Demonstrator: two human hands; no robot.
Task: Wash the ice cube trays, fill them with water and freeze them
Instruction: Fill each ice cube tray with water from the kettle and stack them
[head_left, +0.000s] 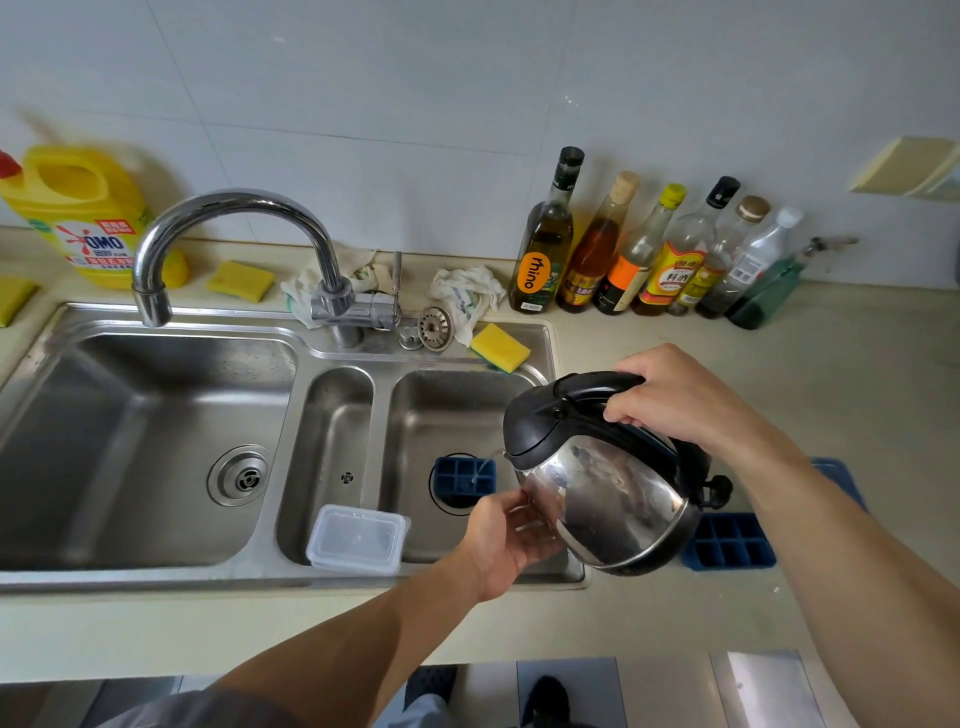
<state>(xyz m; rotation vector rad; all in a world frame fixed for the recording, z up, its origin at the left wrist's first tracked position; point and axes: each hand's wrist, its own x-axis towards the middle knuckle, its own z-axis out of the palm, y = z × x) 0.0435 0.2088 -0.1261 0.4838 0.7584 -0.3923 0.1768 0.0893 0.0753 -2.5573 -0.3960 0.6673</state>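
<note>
My right hand (675, 400) grips the black handle of a steel electric kettle (608, 493), tilted to the left over the right sink basin (415, 415). A thin stream of water runs from its spout into a blue ice cube tray (462, 475) held over the basin's drain. My left hand (506, 540) holds that tray's near end, just under the kettle; the fingertips are partly hidden. A second blue ice cube tray (730, 543) lies on the counter to the right, partly behind the kettle. Another blue piece (836, 475) shows behind my right forearm.
A clear lidded plastic box (356, 538) sits on the small middle basin's front rim. The faucet (228, 208) arches over the large left basin (130, 441). Sponges (500, 347), rags, a drain strainer (435, 327), a yellow detergent jug (88, 218) and several bottles (649, 249) line the back.
</note>
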